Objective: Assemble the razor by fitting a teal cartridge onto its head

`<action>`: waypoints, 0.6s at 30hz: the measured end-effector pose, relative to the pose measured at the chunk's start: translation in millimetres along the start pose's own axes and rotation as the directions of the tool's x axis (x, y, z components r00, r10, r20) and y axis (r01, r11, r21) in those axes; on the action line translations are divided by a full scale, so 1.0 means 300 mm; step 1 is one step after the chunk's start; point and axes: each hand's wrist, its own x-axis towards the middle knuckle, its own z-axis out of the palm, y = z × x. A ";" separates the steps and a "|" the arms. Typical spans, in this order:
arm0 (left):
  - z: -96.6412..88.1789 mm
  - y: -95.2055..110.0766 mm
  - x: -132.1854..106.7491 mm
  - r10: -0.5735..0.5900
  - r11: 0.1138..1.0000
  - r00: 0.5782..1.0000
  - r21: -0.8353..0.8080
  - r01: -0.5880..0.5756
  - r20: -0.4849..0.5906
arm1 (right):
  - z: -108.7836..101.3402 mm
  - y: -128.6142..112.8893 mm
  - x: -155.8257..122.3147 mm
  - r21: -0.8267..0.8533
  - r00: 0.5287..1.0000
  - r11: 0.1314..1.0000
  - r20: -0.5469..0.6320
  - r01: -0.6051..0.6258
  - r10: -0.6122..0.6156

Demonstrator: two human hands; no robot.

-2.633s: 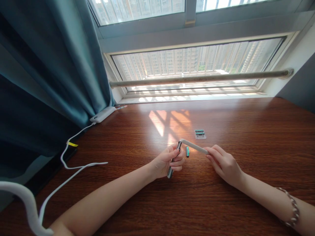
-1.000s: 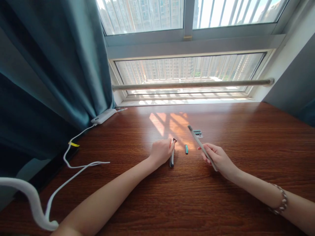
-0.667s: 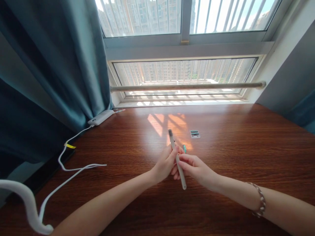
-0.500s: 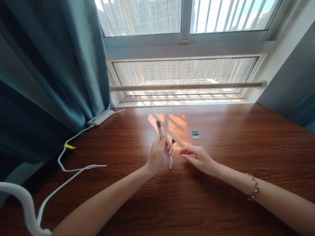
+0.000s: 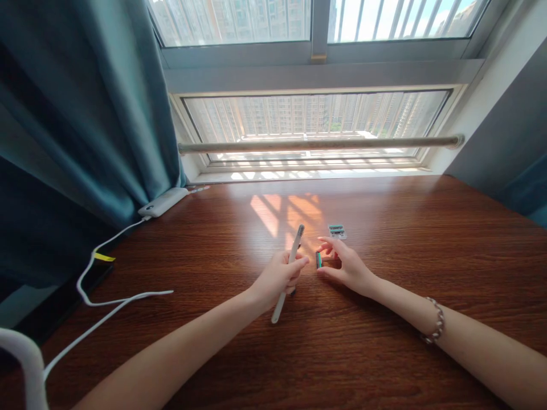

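My left hand (image 5: pixel 280 276) is closed round a white toothbrush (image 5: pixel 294 247). Its bristled head points up and away, and its tail sticks out below my fist. A dark bit of the razor handle (image 5: pixel 293 292) shows under the same fingers. My right hand (image 5: pixel 346 265) rests on the wooden table (image 5: pixel 384 341). Its thumb and forefinger pinch the ends of a small teal blade cartridge (image 5: pixel 318 259), which lies flat on the wood. A clear tray of spare cartridges (image 5: pixel 337 230) sits just beyond my right fingertips.
A teal curtain (image 5: pixel 85 114) hangs at the left. A white power bank (image 5: pixel 162 202) lies at its foot, and its white cable (image 5: pixel 119 299) trails across the table's left side. A metal rail (image 5: pixel 320 144) runs along the window behind the table.
The toothbrush passed from my right hand to my left, which also keeps the razor handle. My right hand then came down and closed on the teal cartridge. The camera has shifted slightly.
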 end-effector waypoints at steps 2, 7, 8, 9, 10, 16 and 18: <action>0.008 0.005 -0.007 -0.054 0.997 0.995 -0.056 0.059 0.081 | -0.008 -0.035 -0.004 0.017 0.995 0.997 -0.065 0.073 -0.072; 0.030 0.015 -0.016 -0.102 0.975 0.971 -0.173 0.142 0.218 | -0.012 -0.110 -0.025 0.081 0.978 0.979 -0.114 0.185 -0.175; 0.032 0.014 -0.016 -0.102 0.973 0.971 -0.180 0.143 0.218 | -0.012 -0.118 -0.028 0.086 0.977 0.978 -0.118 0.190 -0.179; 0.034 0.012 -0.016 -0.101 0.973 0.972 -0.181 0.141 0.214 | -0.012 -0.124 -0.031 0.088 0.976 0.978 -0.119 0.191 -0.180; 0.035 0.010 -0.015 -0.098 0.974 0.973 -0.179 0.136 0.208 | -0.012 -0.128 -0.033 0.087 0.978 0.979 -0.116 0.186 -0.175; 0.035 0.003 -0.012 -0.096 0.982 0.980 -0.141 0.121 0.174 | -0.020 -0.144 -0.033 0.073 0.987 0.985 -0.067 0.153 -0.148; 0.034 0.001 -0.012 -0.098 0.983 0.979 -0.136 0.123 0.178 | -0.022 -0.147 -0.032 0.082 0.989 0.986 -0.047 0.142 -0.139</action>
